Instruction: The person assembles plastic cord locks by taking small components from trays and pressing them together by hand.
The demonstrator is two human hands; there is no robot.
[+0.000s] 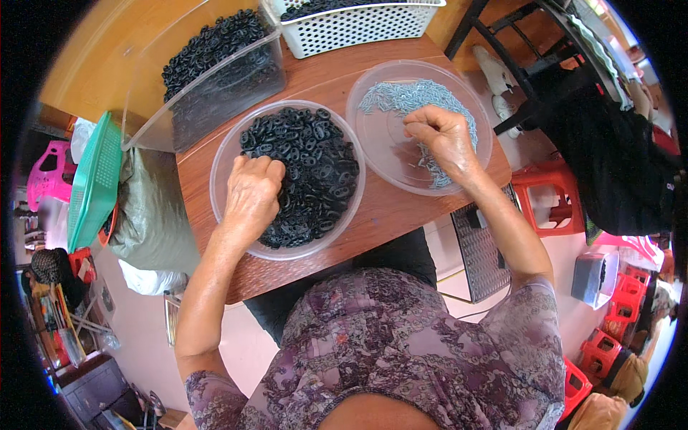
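My left hand (252,192) is curled closed at the left side of a round clear tub (217,172). Its knuckles face up, and whatever its fingers grip is hidden. Small black oval pieces with holes (319,168) fill that tub. Over a second round clear tub (380,154), to the right, my right hand (442,140) has thumb and fingers pinched together. Anything in the pinch is too small or covered to make out. Thin bluish-silver screws or pins (405,94) are spread along the far and right parts of this tub.
Both tubs stand on a brown wooden table (308,86). Behind are a clear bin (229,89) of black pieces and a white perforated basket (362,32). A green basket (95,179) and a grey sack (154,215) stand left. Red stools (548,197) and a person in black are right.
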